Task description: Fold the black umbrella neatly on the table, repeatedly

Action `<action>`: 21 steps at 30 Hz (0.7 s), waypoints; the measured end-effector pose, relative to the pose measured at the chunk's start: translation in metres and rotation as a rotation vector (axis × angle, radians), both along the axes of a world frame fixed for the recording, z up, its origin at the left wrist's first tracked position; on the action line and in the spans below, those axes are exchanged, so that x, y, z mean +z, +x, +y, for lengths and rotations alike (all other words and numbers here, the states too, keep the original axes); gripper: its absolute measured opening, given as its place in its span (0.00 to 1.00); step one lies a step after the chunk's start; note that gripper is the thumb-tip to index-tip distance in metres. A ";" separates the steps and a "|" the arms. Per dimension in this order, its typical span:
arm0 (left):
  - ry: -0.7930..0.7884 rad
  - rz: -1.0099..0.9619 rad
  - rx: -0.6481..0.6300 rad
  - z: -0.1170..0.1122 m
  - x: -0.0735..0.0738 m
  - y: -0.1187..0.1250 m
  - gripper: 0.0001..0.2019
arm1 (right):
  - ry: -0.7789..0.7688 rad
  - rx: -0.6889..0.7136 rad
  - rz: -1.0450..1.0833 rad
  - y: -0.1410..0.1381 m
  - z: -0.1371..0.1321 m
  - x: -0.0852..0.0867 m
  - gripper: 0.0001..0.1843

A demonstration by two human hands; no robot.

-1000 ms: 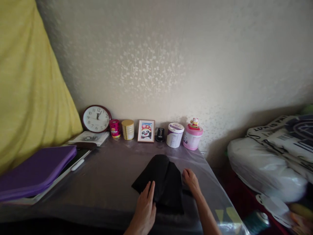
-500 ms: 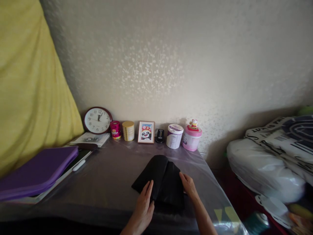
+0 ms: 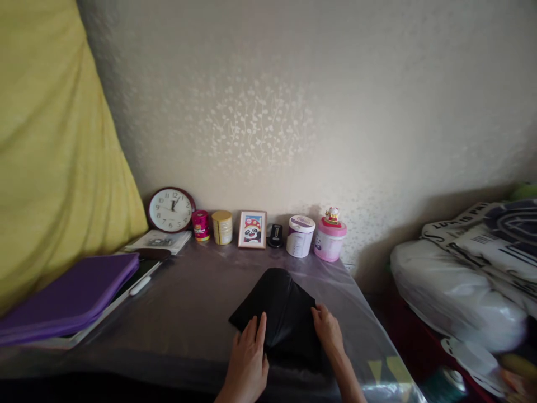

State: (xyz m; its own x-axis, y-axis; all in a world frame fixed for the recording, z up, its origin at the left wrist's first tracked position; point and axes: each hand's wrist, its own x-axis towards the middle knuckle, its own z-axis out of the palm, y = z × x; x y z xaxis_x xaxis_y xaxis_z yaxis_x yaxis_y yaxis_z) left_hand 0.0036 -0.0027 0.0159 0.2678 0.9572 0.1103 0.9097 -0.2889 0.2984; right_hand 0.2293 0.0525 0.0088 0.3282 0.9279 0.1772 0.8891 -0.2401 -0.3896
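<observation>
So I'm on the head feed from afar, and it all comes down to one black, floppy piece, can't tell if it's cloth or some sort of thin pouch. It's on the near part of the plastic-covered table, right between my two hands. My left hand is open, fingers straight and close together, laid on its near left side, so most of the piece sits ahead and to the right of that palm. My right hand is the curled one: it looks pinched onto the right edge, just below the far right corner, though I can't see the thumb. From there the bulk lies off to the left. Neither hand's really nearer, since both look to be touching. Honestly no clear long axis, it's kind of a wide fan shape, but a crease runs away from me up the middle, leaning slightly right, and the hands sit on either side of it. I'd judge that crease is the line to watch. Straight ahead, well apart from it, there's the panda picture frame and a white tub against the wall.
</observation>
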 end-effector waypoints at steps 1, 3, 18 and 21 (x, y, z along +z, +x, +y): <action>-0.013 0.043 0.013 -0.001 0.005 0.000 0.40 | -0.017 -0.007 -0.019 -0.002 -0.002 0.002 0.16; -0.035 0.101 0.048 -0.002 0.012 0.001 0.43 | -0.039 -0.025 -0.036 -0.006 -0.004 0.004 0.17; -0.150 -0.044 0.141 0.007 0.024 0.010 0.42 | 0.302 -0.009 0.452 0.007 -0.009 -0.005 0.16; -0.166 -0.124 0.132 0.009 0.031 0.003 0.41 | 0.307 0.015 0.524 0.006 -0.013 -0.003 0.17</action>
